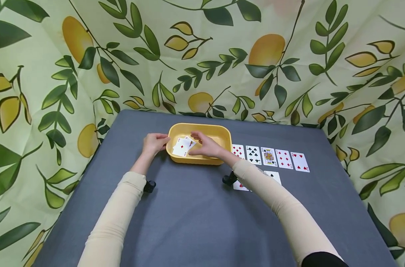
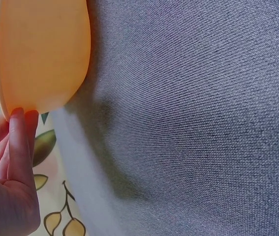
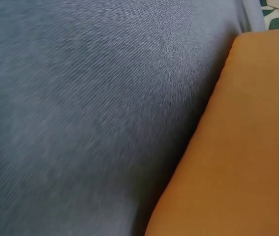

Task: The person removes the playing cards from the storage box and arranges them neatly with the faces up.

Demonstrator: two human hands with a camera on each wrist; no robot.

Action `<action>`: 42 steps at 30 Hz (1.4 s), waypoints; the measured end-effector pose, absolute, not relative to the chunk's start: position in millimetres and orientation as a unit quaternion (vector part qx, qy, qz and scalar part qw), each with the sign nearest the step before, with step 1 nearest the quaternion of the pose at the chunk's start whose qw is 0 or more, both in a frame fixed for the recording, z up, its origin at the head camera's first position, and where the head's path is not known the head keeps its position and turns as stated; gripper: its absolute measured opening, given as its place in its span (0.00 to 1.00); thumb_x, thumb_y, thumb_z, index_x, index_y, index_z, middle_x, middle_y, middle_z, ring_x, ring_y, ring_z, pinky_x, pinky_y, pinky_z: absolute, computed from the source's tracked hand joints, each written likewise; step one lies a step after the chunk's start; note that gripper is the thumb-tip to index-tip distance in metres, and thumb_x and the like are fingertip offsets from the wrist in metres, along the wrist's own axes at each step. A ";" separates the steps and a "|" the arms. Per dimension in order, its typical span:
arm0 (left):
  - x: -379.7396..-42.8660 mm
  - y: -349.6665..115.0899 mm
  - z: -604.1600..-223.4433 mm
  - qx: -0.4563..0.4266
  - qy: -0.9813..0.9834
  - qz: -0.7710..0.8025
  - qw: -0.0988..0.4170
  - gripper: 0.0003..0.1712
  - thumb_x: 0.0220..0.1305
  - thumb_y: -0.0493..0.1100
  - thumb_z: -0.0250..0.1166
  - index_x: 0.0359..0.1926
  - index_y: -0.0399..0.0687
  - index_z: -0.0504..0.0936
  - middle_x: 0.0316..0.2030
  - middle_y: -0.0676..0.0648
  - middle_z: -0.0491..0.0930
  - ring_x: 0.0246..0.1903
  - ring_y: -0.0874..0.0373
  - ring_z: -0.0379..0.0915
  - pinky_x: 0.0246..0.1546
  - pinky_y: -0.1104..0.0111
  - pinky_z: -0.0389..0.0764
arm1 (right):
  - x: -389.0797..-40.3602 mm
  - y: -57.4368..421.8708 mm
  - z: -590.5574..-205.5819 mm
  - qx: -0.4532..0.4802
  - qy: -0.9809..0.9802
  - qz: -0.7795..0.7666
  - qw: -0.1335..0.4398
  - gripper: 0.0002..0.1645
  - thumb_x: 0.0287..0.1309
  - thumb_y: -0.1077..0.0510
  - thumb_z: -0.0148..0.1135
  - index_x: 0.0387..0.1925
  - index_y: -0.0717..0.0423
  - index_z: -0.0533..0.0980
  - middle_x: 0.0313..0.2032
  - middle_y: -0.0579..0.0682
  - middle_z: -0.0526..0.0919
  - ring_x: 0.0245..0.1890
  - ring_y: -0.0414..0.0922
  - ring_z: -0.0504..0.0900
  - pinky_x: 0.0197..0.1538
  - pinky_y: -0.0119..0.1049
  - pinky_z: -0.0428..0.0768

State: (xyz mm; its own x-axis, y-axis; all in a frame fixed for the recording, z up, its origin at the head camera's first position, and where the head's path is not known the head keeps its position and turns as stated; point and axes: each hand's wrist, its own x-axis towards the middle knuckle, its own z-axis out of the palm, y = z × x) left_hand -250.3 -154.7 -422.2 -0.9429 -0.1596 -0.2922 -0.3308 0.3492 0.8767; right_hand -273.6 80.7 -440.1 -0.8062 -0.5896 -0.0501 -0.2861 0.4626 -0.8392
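Note:
My left hand (image 1: 153, 144) pinches the left rim of a yellow plastic tub (image 1: 202, 160). In the left wrist view the fingertips (image 2: 17, 114) lie against the tub's outer wall. A few overlapping playing cards (image 1: 182, 147) lie face up at the left inside the tub, an ace of diamonds on top. Over the tub hangs my right hand (image 1: 207, 145), thumb and fingers spread apart beside the cards, with nothing visible between them. The right wrist view shows only the tub's outer side (image 3: 228, 147) and the cloth, and that hand is out of its frame.
Right of the tub runs a row of face-up cards (image 1: 284, 159) on the grey cloth-covered table (image 1: 195, 222). Below it, more cards (image 1: 273, 175) are partly hidden by the right forearm. A leaf-patterned curtain (image 1: 202, 74) stands behind the table and at both sides.

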 end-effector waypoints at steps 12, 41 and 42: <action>-253.0 -150.6 -426.7 -0.146 0.831 0.531 0.080 0.18 0.66 0.43 0.65 0.53 0.37 0.83 0.50 0.38 0.81 0.42 0.53 0.81 0.36 0.72 0.84 | -282.6 61.2 -454.8 -0.253 0.875 -0.376 0.171 0.54 0.49 0.55 0.76 0.70 0.66 0.56 0.68 0.61 0.65 0.68 0.51 0.63 0.71 0.40 0.61; -253.2 -153.2 -424.9 -0.152 0.827 0.537 0.072 0.17 0.65 0.42 0.66 0.52 0.36 0.83 0.48 0.38 0.83 0.44 0.52 0.81 0.37 0.72 0.84 | -291.9 45.1 -460.9 -0.316 0.906 -0.248 0.134 0.51 0.50 0.49 0.76 0.67 0.67 0.61 0.59 0.58 0.73 0.57 0.49 0.71 0.62 0.39 0.70; -253.2 -153.4 -425.2 -0.153 0.826 0.538 0.073 0.17 0.65 0.41 0.66 0.52 0.36 0.83 0.48 0.38 0.83 0.44 0.52 0.81 0.37 0.72 0.84 | -292.0 44.7 -461.0 -0.316 0.906 -0.247 0.135 0.51 0.50 0.49 0.76 0.67 0.67 0.61 0.59 0.58 0.73 0.57 0.48 0.71 0.62 0.39 0.70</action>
